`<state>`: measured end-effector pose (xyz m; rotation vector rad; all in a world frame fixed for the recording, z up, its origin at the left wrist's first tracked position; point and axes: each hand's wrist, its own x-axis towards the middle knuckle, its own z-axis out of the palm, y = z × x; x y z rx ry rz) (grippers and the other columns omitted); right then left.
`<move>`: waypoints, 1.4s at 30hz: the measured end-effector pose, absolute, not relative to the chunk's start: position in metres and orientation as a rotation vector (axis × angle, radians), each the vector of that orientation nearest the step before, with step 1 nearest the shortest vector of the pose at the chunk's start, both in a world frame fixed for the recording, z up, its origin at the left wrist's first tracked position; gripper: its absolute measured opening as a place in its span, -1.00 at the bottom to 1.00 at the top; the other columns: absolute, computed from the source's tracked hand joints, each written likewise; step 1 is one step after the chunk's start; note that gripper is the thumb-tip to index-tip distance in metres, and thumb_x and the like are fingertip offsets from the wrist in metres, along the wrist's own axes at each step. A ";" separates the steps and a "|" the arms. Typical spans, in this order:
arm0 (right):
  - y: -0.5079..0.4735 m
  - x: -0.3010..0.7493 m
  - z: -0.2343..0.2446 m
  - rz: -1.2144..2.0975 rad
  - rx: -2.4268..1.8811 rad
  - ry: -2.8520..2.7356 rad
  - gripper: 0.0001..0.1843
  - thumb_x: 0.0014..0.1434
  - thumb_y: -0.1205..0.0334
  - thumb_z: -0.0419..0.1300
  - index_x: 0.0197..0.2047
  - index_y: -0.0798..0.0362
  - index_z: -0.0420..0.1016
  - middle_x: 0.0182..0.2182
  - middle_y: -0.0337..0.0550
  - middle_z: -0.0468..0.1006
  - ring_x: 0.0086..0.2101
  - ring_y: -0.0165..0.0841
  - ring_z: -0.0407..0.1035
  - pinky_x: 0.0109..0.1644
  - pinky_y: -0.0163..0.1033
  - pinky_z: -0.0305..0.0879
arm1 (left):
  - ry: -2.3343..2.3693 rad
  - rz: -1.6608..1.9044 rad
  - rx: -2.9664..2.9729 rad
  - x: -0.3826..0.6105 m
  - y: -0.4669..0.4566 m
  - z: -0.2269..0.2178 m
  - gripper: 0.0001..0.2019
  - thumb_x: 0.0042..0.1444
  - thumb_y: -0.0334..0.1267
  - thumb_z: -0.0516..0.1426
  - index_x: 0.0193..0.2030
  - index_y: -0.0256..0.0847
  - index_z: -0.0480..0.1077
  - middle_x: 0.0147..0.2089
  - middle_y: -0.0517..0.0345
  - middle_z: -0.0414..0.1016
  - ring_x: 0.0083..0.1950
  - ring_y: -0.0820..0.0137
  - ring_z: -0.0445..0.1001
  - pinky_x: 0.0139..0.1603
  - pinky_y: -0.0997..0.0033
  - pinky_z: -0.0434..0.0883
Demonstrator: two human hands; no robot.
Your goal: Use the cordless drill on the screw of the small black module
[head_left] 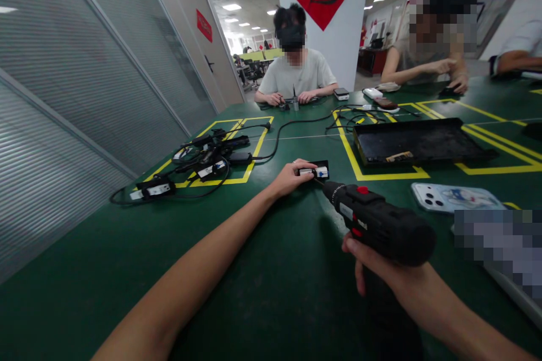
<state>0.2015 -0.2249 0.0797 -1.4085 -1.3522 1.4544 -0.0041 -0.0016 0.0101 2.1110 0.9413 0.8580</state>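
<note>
My left hand (289, 177) rests on the green table (262, 271), its fingers pinched on a small black power adapter with a white label (314, 170). My right hand (376, 268) grips the handle of a black electric screwdriver with red buttons (376, 220). The tool's tip points at the adapter and touches or nearly touches its near edge.
A pile of black adapters with cables (199, 163) lies in a yellow-taped square to the left. A black tray (419, 141) sits to the right, and a phone (455, 197) lies nearer. Two people work at the far side; one sits straight across (296, 76).
</note>
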 end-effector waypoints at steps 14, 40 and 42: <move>-0.221 0.201 0.068 1.453 -1.384 -1.276 -0.55 0.14 -0.04 0.13 0.00 0.06 0.44 -0.57 -0.24 0.48 -0.59 -0.37 0.38 -0.41 -0.21 0.31 | 0.959 0.851 2.105 -0.005 -0.003 0.011 -0.66 0.06 -0.15 0.16 -0.01 -0.17 0.47 0.01 0.04 0.41 -0.05 0.27 0.38 -0.05 0.29 0.34; -0.224 0.199 0.077 1.403 -1.362 -1.298 -0.53 0.13 -0.03 0.14 0.04 0.05 0.40 -0.52 -0.22 0.50 -0.59 -0.37 0.39 -0.41 -0.21 0.33 | 0.963 0.863 2.085 -0.003 -0.004 0.012 -0.68 0.07 -0.15 0.16 -0.04 -0.15 0.48 0.00 0.05 0.41 0.02 0.27 0.37 0.02 0.29 0.31; -0.224 0.200 0.077 1.400 -1.370 -1.299 -0.54 0.13 -0.02 0.14 0.03 0.05 0.42 -0.54 -0.23 0.49 -0.59 -0.36 0.39 -0.41 -0.20 0.33 | 0.964 0.863 2.085 -0.003 -0.004 0.012 -0.68 0.07 -0.14 0.16 -0.04 -0.15 0.49 0.00 0.05 0.41 0.03 0.26 0.37 0.04 0.28 0.31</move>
